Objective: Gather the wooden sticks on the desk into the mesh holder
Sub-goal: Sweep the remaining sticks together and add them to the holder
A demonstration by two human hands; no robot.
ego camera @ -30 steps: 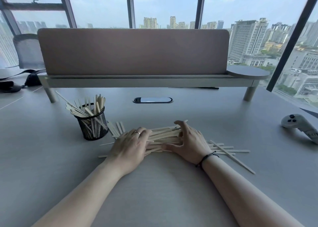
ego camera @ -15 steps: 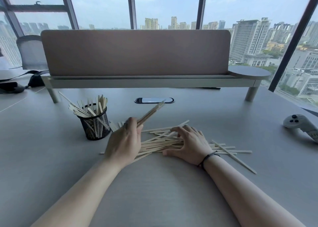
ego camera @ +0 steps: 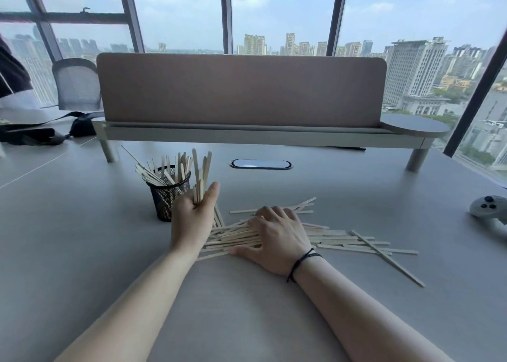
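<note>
Nearest the camera, two bare forearms reach forward over the grey desk; the right wrist wears a thin black cord bracelet; the right hand lies palm down, fingers spread and nearly straight, pressing on the loose pile of wooden sticks that fans out flat across the desk to either side of it, with one long stick angled apart at the pile's right end; the left hand is raised just left of the pile, its fingers curled round a small bundle of sticks that stands nearly upright out of the fist, the thumb lying along the bundle's right side; how many sticks it holds cannot be told; just beside that hand, to its left and slightly beyond, stands the black mesh holder, upright on the desk, already bristling with sticks that lean mostly leftward; the gripped bundle is close to the holder's right rim but its lower ends are hidden by the hand; further off, an oval cable port is set in the desk, and a grey controller lies near the right edge; beyond these a raised shelf on legs carries a pinkish-brown divider panel; at far left lie black straps and a mesh-backed chair; behind everything, tall windows show city towers under a hazy sky.
</note>
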